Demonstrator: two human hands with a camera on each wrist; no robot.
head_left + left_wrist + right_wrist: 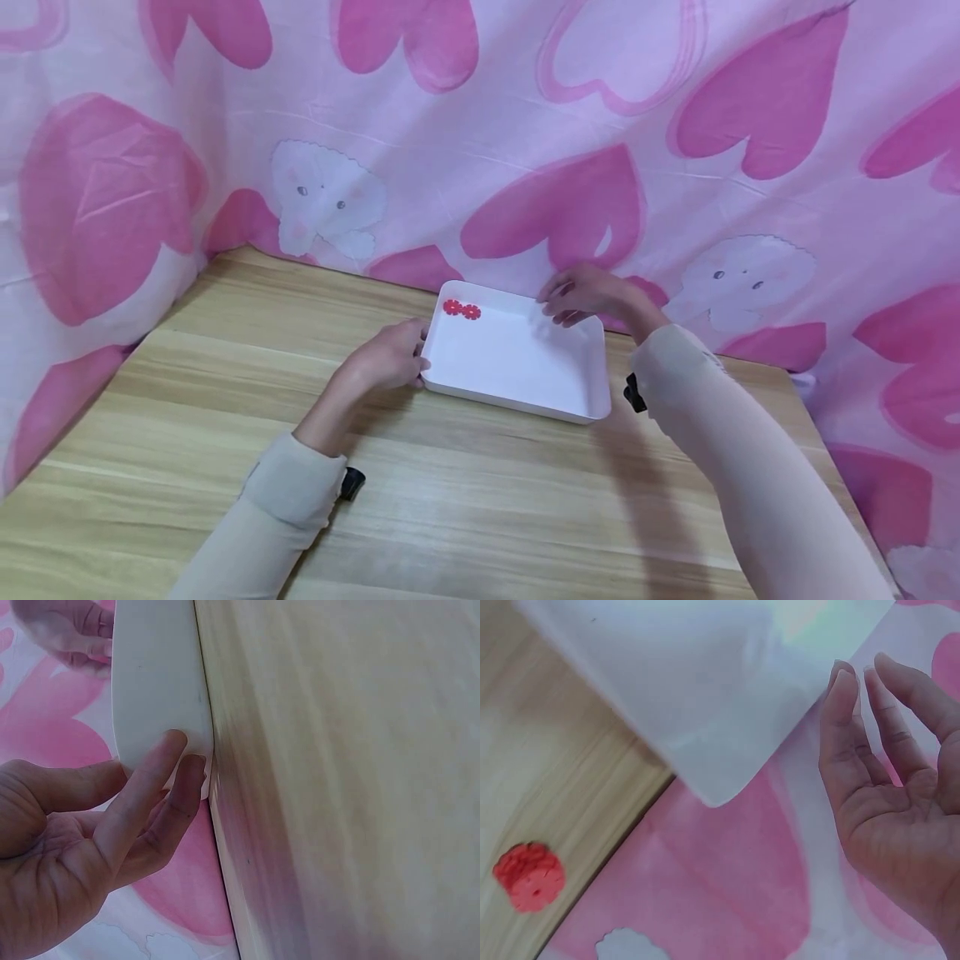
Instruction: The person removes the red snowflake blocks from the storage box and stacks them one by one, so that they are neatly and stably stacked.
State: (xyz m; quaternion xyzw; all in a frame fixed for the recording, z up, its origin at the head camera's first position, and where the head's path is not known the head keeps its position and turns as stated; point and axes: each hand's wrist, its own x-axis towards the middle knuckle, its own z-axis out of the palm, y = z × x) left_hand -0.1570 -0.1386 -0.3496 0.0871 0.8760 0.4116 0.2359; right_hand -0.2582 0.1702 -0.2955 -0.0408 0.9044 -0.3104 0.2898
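A shallow white tray (517,358) lies on the wooden table. My left hand (386,354) holds it at the left side, and in the left wrist view the curled fingers (176,742) press the outer wall near the corner. My right hand (585,293) is at the tray's back rim, fingers loosely bent with spaces between them. The right wrist view shows those fingertips (844,682) close beside the rim, with nothing between them. Two red flower-shaped discs (461,309) appear in the tray's back left corner.
Beyond the tray's other corner, a small pile of red notched discs (531,877) sits on the wood, hidden from the head view. A pink cloth with hearts (555,208) hangs along the table's back edge. Black wrist devices (351,483) sit on both forearms.
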